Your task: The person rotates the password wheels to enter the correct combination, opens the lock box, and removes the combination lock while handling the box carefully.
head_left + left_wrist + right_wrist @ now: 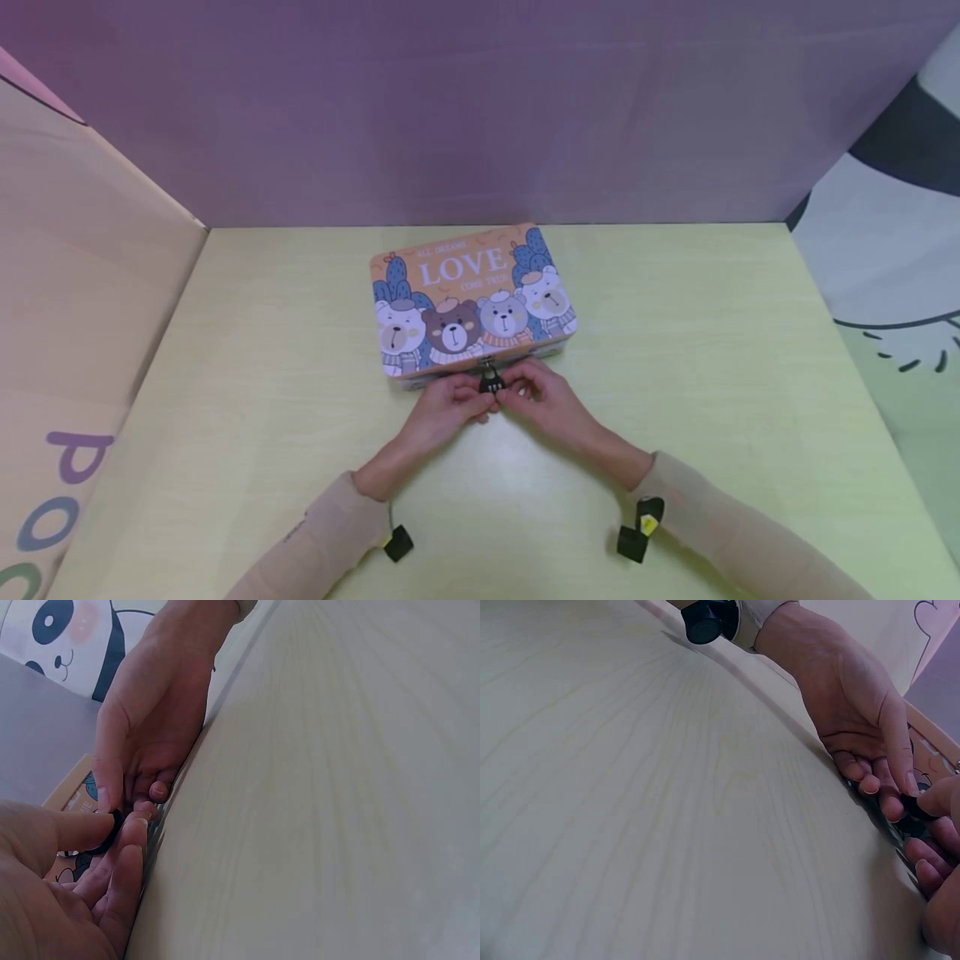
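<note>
A small black combination padlock with a row of number dials hangs from the front clasp of a tin box. The lid is closed and printed with bears, cactuses and the word LOVE. My left hand pinches the padlock from the left, thumb in front and fingers behind. From the right, my right hand pinches its other side between thumb and fingers. In the left wrist view the dark padlock shows between both thumbs. Fingers mostly hide it in the right wrist view, and I cannot read the digits.
The box stands slightly turned on a pale wooden table, near the purple back wall. Printed panels border the table at left and right. Small black wrist devices hang by both sleeves.
</note>
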`<state>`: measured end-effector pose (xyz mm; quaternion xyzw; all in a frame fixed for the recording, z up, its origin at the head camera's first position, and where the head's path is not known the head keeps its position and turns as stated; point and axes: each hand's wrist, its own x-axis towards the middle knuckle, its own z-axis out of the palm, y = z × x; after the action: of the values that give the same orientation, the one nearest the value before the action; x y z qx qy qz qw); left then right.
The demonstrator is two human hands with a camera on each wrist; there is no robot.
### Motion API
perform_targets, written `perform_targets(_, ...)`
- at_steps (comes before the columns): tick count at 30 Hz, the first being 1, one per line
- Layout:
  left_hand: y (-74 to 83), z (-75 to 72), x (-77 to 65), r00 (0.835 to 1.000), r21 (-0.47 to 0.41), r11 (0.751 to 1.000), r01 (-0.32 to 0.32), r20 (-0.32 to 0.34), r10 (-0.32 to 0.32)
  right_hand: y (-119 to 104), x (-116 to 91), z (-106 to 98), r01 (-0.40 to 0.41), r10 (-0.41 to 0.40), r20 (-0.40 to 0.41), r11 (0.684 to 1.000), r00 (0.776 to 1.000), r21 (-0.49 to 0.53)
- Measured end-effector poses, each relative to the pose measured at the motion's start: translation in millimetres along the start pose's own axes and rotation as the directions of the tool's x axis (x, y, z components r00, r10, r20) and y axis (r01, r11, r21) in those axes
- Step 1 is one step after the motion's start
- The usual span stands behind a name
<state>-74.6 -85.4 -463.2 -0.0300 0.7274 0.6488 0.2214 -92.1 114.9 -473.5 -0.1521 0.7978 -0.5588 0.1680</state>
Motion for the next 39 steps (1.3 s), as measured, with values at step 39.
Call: perform_targets(39,-0.4,-0.5,0.9,1.000,0.021,1.000,-0.021,0.009,0.020,-2.4,0.3,0.5,-0.011,0.011,-0.014,1.000,1.000,-0.018)
